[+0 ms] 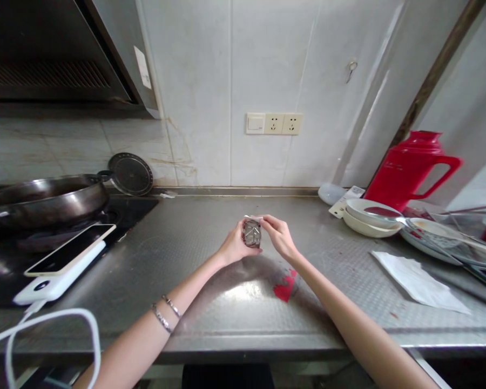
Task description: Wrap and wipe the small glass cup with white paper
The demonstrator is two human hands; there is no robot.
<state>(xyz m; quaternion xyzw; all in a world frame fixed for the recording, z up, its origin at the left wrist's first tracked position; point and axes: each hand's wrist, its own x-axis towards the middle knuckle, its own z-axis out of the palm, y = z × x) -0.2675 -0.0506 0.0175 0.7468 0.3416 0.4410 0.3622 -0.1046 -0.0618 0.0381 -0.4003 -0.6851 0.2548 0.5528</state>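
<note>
My left hand (237, 244) is wrapped round a small clear glass (251, 233), tilted so that its faceted base faces me. Above the counter's middle, my right hand (278, 233) has its fingers pinched at the glass's far edge. A thin white piece, apparently tissue (254, 218), shows along that edge between both hands. Most of it is hidden, as is the mouth of the glass. Torn red scraps (284, 289) lie on the counter below my right wrist.
A metal counter (210, 335) spans the front. To the left, a pan (48, 202) sits on the stove, near a phone (71, 251) and white power bank (60, 275) with a cable. Rightward are stacked bowls (370, 224), a red thermos (405, 173) and a white napkin (419, 281).
</note>
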